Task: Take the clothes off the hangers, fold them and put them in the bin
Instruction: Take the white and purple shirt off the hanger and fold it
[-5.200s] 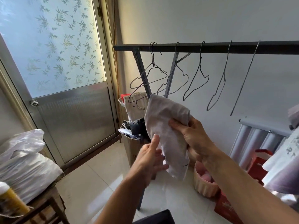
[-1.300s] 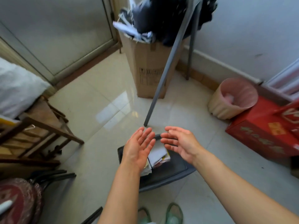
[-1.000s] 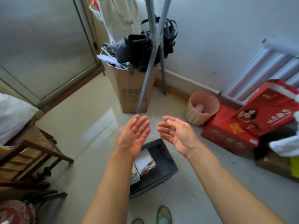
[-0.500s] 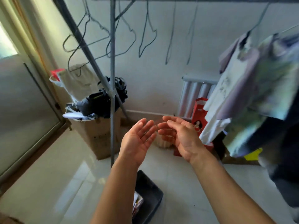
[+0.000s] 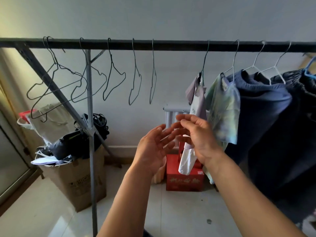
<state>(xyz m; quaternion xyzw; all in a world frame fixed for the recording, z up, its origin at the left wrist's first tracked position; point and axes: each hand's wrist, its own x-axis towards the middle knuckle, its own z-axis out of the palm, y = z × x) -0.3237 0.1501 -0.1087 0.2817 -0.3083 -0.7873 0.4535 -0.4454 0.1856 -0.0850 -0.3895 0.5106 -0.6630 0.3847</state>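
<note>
Both hands raised below middle of rail [image 5: 171, 46], palms facing, apart.
Left hand [image 5: 153, 151]: fingers spread, loose, holding nothing.
Right hand [image 5: 198, 137]: fingers relaxed, empty, in front of pale shirt [image 5: 196, 100]; contact unclear.
6 bare wire hangers [image 5: 135, 65] on rail's left half.
Rail's right part, on hangers: pale shirt, tie-dye shirt [image 5: 224, 113], navy sweater [image 5: 261, 108], dark garment [image 5: 304, 93] at far end.
Cardboard box [image 5: 77, 182] on floor under rail's left end.

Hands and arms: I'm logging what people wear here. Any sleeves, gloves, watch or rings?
Nothing worn shows: left hand and right hand ungloved, forearms bare of sleeves to the frame edge, no watch or band. Fingers too blurred to judge rings.
</note>
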